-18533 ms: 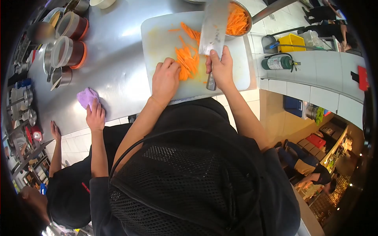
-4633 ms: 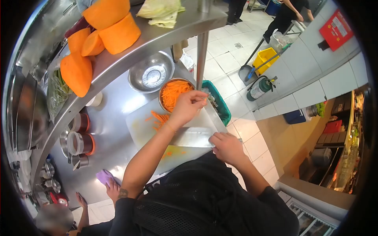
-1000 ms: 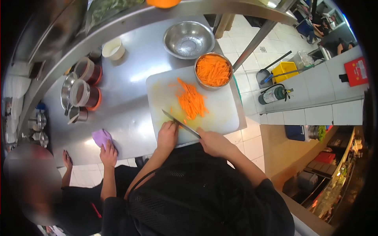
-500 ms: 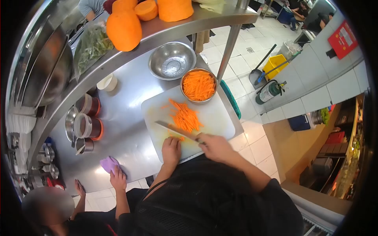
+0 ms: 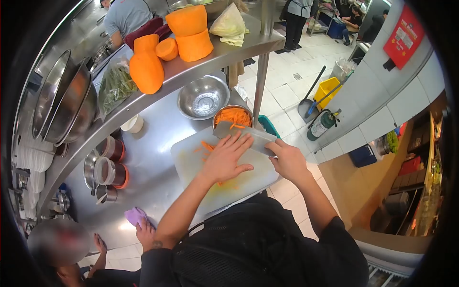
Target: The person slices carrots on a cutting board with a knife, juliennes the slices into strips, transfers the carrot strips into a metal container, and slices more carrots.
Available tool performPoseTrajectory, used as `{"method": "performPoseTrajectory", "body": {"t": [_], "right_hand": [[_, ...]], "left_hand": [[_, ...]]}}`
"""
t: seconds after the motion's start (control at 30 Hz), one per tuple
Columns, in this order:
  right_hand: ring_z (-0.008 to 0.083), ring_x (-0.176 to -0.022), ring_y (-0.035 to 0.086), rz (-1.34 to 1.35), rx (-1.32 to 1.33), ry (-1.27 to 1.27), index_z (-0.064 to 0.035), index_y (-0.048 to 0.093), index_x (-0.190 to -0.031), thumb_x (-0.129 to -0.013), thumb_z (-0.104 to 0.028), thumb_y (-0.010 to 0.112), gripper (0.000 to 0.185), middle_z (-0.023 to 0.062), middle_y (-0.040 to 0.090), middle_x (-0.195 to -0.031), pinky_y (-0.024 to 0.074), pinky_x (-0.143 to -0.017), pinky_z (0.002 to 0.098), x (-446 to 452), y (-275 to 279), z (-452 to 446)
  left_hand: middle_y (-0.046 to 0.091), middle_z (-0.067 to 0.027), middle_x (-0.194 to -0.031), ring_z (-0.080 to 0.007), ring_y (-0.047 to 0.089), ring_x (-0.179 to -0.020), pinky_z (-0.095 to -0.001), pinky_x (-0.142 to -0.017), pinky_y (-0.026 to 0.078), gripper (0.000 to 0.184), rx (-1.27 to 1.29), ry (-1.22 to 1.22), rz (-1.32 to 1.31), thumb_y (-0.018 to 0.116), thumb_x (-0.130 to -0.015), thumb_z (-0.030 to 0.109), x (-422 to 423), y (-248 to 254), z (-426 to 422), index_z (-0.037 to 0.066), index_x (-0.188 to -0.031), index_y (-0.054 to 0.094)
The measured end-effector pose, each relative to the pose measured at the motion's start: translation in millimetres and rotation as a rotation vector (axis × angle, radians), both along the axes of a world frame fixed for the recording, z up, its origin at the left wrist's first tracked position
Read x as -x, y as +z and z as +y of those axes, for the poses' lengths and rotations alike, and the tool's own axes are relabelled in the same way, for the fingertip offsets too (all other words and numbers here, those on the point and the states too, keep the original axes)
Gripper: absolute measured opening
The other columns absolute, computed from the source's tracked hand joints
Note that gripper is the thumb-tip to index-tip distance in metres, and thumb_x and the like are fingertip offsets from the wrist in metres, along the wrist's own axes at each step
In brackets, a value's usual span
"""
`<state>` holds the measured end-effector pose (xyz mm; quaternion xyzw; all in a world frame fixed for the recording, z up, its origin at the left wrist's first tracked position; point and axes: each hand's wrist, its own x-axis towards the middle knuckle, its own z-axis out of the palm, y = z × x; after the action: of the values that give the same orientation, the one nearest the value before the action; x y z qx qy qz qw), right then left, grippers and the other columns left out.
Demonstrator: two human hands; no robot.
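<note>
The right hand [image 5: 289, 161] is gripping the cleaver [image 5: 260, 139] by its handle end, fingers closing round it, and is holding the blade over the near rim of the metal bowl [image 5: 214, 125]. The left hand [image 5: 228, 157] is opening flat, palm down, its fingers spreading and its fingertips reaching the lower edge of the blade; whether they are pressing on it is hard to tell. A few carrot strips [image 5: 237, 126] are lying on the blade, and more are filling the bowl behind it. The bowl is standing at the far corner of the white cutting board [image 5: 189, 167], where other strips are lying beside and partly behind the left hand.

The board is resting on the steel table [image 5: 148, 158]. Beyond the bowl, a wider steel basin [image 5: 204, 98] is sitting, with a green bin [image 5: 268, 126] showing past the table's edge. Further left, a small white tub [image 5: 132, 124] and two lidded containers [image 5: 112, 171] are standing. Nearer, a co-worker's hand [image 5: 145, 233] is touching a purple cloth [image 5: 136, 215]. Above, a shelf [image 5: 189, 71] is carrying large orange vegetable pieces [image 5: 146, 71] and a cabbage wedge [image 5: 230, 26].
</note>
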<state>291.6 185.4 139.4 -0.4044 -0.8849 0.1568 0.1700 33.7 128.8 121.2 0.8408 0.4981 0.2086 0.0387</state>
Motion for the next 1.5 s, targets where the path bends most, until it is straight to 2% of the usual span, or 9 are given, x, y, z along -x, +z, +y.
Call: {"method": "performPoseTrajectory", "body": {"t": [0.13, 0.27, 0.4, 0.43, 0.5, 0.67, 1.2, 1.37, 1.5], "right_hand": [[0.0380, -0.091, 0.071, -0.032, 0.024, -0.001, -0.0132, 0.065, -0.115, -0.082, -0.006, 0.075, 0.035, 0.0115, 0.065, -0.102, 0.0580, -0.075, 0.0487, -21, 1, -3], [0.0357, -0.087, 0.070, 0.144, 0.271, -0.024, -0.0108, 0.067, -0.113, -0.085, -0.006, 0.073, 0.029, 0.0124, 0.068, -0.095, 0.0570, -0.076, 0.0454, -51, -9, -35], [0.0211, -0.079, 0.069, 0.158, 0.642, -0.074, -0.0042, 0.068, -0.118, -0.088, -0.004, 0.073, 0.031, 0.0098, 0.066, -0.083, 0.0541, -0.072, 0.0381, -71, -39, -69], [0.0255, -0.081, 0.068, 0.230, 0.702, -0.103, -0.0061, 0.069, -0.116, -0.088, -0.008, 0.074, 0.028, 0.0124, 0.066, -0.084, 0.0544, -0.074, 0.0395, -71, -50, -76], [0.0344, -0.086, 0.069, 0.322, 0.649, -0.103, -0.0084, 0.070, -0.119, -0.090, -0.012, 0.074, 0.030, 0.0178, 0.067, -0.089, 0.0550, -0.078, 0.0444, -63, -71, -84], [0.0415, -0.094, 0.069, 0.099, 0.413, -0.091, -0.0100, 0.067, -0.129, -0.095, -0.014, 0.068, 0.034, 0.0199, 0.069, -0.104, 0.0554, -0.083, 0.0485, -24, -80, -67], [0.0450, -0.100, 0.068, 0.054, 0.248, 0.188, -0.0103, 0.067, -0.130, -0.096, -0.013, 0.063, 0.034, 0.0224, 0.070, -0.105, 0.0547, -0.088, 0.0517, 78, -110, 1], [0.0419, -0.099, 0.069, -0.081, 0.398, 0.298, -0.0068, 0.067, -0.131, -0.094, -0.013, 0.065, 0.037, 0.0227, 0.070, -0.107, 0.0553, -0.090, 0.0488, 42, -79, -9], [0.0256, -0.074, 0.068, 0.135, 0.630, 0.100, -0.0017, 0.066, -0.130, -0.101, -0.013, 0.064, 0.031, 0.0138, 0.069, -0.094, 0.0555, -0.068, 0.0382, -5, -92, -45]], "left_hand": [[0.044, -0.0168, -0.165, -0.0406, 0.042, -0.150, -0.0483, -0.126, 0.031, 0.080, 0.034, -0.001, 0.077, 0.061, -0.102, 0.050, 15, -24, 56, 0.008, -0.165, 0.036], [0.056, -0.0224, -0.153, -0.0406, 0.053, -0.141, -0.0439, -0.119, 0.040, 0.059, 0.244, 0.022, -0.501, 0.064, -0.104, 0.035, 42, -27, 59, 0.005, -0.154, 0.053], [0.069, -0.0168, -0.120, -0.0345, 0.063, -0.114, -0.0497, -0.106, 0.048, 0.037, 0.031, 0.669, -1.013, 0.064, -0.103, 0.028, 117, -103, 37, 0.003, -0.129, 0.070], [0.069, -0.0168, -0.120, -0.0345, 0.063, -0.114, -0.0497, -0.106, 0.048, 0.037, 0.035, 0.669, -1.010, 0.064, -0.103, 0.028, 125, -125, 27, 0.003, -0.129, 0.070], [0.069, -0.0148, -0.110, -0.0361, 0.062, -0.108, -0.0521, -0.098, 0.049, 0.033, 0.016, 0.976, -0.124, 0.064, -0.100, 0.025, 129, -158, -7, 0.003, -0.123, 0.071], [0.067, -0.0173, -0.111, -0.0414, 0.060, -0.104, -0.0549, -0.092, 0.046, 0.023, -0.057, 0.808, -0.276, 0.061, -0.100, 0.022, 55, -173, -40, 0.003, -0.108, 0.072], [0.058, -0.0255, -0.126, -0.0469, 0.059, -0.117, -0.0503, -0.099, 0.052, 0.048, 0.176, 0.860, -0.572, 0.064, -0.090, -0.001, 14, -152, -127, -0.002, -0.137, 0.058], [0.063, -0.0244, -0.122, -0.0448, 0.061, -0.115, -0.0475, -0.096, 0.053, 0.037, 0.177, 0.751, -0.843, 0.060, -0.094, -0.002, 29, -167, -110, -0.001, -0.131, 0.062], [0.064, -0.0226, -0.128, -0.0413, 0.061, -0.118, -0.0501, -0.102, 0.048, 0.031, -0.109, 0.831, -0.653, 0.064, -0.098, 0.008, 53, -163, -106, -0.001, -0.127, 0.065]]}}
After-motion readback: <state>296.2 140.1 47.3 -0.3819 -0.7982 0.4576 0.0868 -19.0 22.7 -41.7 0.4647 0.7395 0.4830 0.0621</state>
